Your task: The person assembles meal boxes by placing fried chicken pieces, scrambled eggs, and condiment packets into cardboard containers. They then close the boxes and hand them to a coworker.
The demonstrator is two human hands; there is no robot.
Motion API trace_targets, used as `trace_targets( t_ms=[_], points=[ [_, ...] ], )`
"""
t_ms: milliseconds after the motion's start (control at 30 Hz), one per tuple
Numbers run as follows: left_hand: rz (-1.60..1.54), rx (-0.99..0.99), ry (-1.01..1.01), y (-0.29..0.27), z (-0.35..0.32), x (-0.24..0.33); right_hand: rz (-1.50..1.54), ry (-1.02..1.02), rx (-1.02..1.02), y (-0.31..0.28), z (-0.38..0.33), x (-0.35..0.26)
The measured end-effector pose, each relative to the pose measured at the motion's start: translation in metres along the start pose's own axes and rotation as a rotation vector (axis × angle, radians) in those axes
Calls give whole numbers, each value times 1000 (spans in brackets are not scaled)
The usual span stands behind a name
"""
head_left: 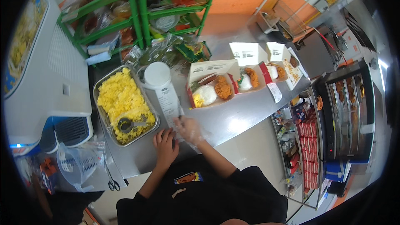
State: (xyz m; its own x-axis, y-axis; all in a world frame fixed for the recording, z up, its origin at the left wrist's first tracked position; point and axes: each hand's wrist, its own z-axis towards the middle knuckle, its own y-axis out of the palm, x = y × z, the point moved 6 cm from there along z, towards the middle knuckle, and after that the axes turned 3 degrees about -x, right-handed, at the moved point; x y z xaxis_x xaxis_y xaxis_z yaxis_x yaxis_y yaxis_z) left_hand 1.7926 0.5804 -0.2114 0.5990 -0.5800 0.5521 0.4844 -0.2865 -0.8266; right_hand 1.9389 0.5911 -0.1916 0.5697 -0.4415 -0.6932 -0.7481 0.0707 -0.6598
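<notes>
My left hand (pixel 165 146) rests on the steel counter with its fingers stretched out, beside the lower end of a long printed paper slip (pixel 168 102). My right hand (pixel 188 130), in a clear plastic glove, is closed over the slip's lower end. Something small and dark shows at its fingertips, too little to name. A white round-topped container (pixel 157 75) stands at the slip's far end. To the left, a metal tray (pixel 155 126) holds scrambled egg (pixel 118 89) with a dark-ringed scoop (pixel 125 125) in it.
Open meal boxes (pixel 212 100) with rice and fried chicken line the counter's right. Behind stand green racks (pixel 139 16) of packets. A clear jug (pixel 75 164) and scissors (pixel 111 182) lie at lower left, below a white machine (pixel 54 75). A heated display cabinet (pixel 348 112) stands right.
</notes>
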Motion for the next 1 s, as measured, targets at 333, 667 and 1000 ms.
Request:
trace_targets(
  t_ms=[333, 667, 1000],
  points=[
    [-144, -870, 101, -31, -6, 72, -23, -97, -237, -55, -13, 31],
    [-174, -1021, 355, 169, 107, 272, 599, 235, 182, -358, -203, 409],
    [280, -968, -106, 379, 146, 340, 398, 395, 706, -676, -346, 653]
  ],
)
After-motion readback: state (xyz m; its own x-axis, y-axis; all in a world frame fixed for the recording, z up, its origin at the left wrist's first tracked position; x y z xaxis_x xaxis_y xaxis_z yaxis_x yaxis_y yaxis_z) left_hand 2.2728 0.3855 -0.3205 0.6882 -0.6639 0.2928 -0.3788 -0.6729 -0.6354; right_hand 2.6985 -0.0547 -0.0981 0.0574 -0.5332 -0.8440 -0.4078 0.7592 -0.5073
